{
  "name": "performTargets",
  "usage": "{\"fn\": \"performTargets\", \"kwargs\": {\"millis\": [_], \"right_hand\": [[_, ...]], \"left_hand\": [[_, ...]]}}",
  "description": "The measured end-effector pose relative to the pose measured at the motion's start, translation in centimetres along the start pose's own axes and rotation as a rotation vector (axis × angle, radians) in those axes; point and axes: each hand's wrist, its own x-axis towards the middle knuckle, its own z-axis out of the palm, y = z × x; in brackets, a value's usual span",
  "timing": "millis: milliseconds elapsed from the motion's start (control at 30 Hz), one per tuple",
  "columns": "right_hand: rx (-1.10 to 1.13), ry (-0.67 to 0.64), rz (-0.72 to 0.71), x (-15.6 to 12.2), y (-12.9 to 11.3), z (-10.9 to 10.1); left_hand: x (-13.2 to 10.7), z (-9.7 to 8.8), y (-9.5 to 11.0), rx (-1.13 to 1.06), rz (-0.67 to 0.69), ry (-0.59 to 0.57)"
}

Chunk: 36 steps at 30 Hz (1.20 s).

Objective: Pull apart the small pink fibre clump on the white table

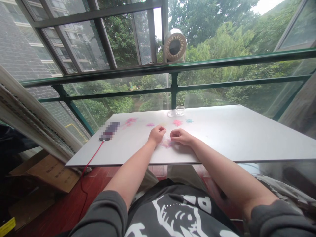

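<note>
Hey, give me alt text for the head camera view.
A person's left hand and right hand are close together by a small pinkish pile on a white table. Beyond lie more coloured piles and a clear container; at left, a pixelated dark object with a red cable.

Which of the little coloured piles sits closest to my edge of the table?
The pinkish pile by the left hand and right hand; the other piles lie farther back.

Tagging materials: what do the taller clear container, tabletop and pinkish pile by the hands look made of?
Taller clear container: glossy plastic or glass; see-through, bright rim.
Tabletop: probably laminate, satin; smooth, even white.
Pinkish pile: perhaps plastic or rubber; pale, wispy look, finish too blurred.
</note>
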Motion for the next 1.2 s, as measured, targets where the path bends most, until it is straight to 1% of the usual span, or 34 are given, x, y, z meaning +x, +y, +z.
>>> {"fn": "performTargets", "kwargs": {"millis": [67, 167, 333, 400, 467, 600, 700, 800, 933, 1067, 1200], "right_hand": [[0.019, -0.026, 0.001, 0.0, -0.1, -0.1], [-0.06, -0.02, 0.019, 0.2, -0.1, 0.1], [-0.235, 0.082, 0.017, 0.4, -0.3, 1.0], [-0.237, 0.093, -0.004, 0.4, -0.3, 1.3], [-0.202, 0.087, -0.026, 0.4, -0.4, 1.4], [-0.027, 0.1, -0.052, 0.2, -0.6, 0.9], [0.131, 0.146, -0.029, 0.0, -0.7, 0.3], [0.251, 0.168, -0.005, -0.1, -0.5, -0.1], [0.485, 0.135, -0.015, -0.1, 0.3, -0.4], [0.724, 0.061, -0.011, -0.3, 0.7, -0.7], [0.847, 0.017, 0.023, -0.7, 0.6, -1.1]], "left_hand": [[0.0, 0.1, 0.0, -0.011, 0.005, -0.034], [0.0, 0.2, 0.0, -0.025, 0.011, -0.07], [-0.3, 0.4, 0.2, 0.023, 0.005, -0.045], [-0.4, 0.5, 0.4, 0.047, 0.007, -0.037], [-0.5, 0.5, 0.5, 0.075, 0.036, -0.052], [-0.6, 0.5, 1.0, 0.187, 0.135, -0.114], [-0.7, 0.4, 1.2, 0.214, 0.154, -0.12], [-0.8, 0.3, 1.2, 0.167, 0.146, -0.114], [-0.9, 0.3, 1.3, 0.098, 0.127, -0.139], [-0.9, 0.4, 1.4, 0.002, 0.215, -0.195], [-1.0, 0.5, 1.2, -0.062, 0.285, -0.162]]}}
